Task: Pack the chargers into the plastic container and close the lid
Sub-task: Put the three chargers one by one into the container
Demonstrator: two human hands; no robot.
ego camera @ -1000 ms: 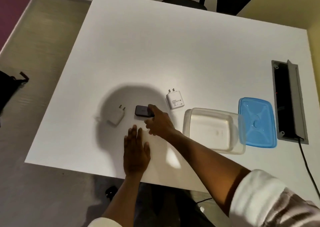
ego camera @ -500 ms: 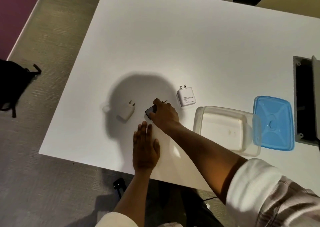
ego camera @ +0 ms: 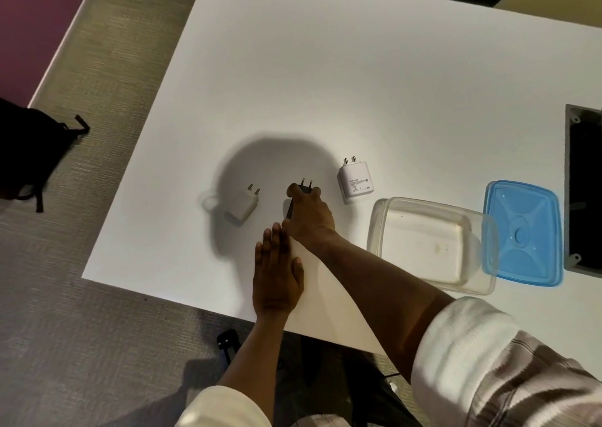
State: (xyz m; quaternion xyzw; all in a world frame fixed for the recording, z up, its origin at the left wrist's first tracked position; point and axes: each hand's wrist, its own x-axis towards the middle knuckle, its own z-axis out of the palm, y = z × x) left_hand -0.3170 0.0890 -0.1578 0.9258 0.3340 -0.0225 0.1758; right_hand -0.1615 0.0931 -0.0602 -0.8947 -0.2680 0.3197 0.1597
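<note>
The right hand (ego camera: pixel 309 216) grips the black charger (ego camera: pixel 304 189), prongs beyond its fingertips; the left hand (ego camera: pixel 277 272) lies flat, fingers together.

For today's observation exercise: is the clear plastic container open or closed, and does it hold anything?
Open and empty. The clear plastic container shows a bare bottom, and its blue lid lies flat on the table beside it.

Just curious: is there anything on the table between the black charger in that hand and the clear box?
Nothing visible blocks it. The large white charger sits just beyond the path from the black charger to the open container.
</note>
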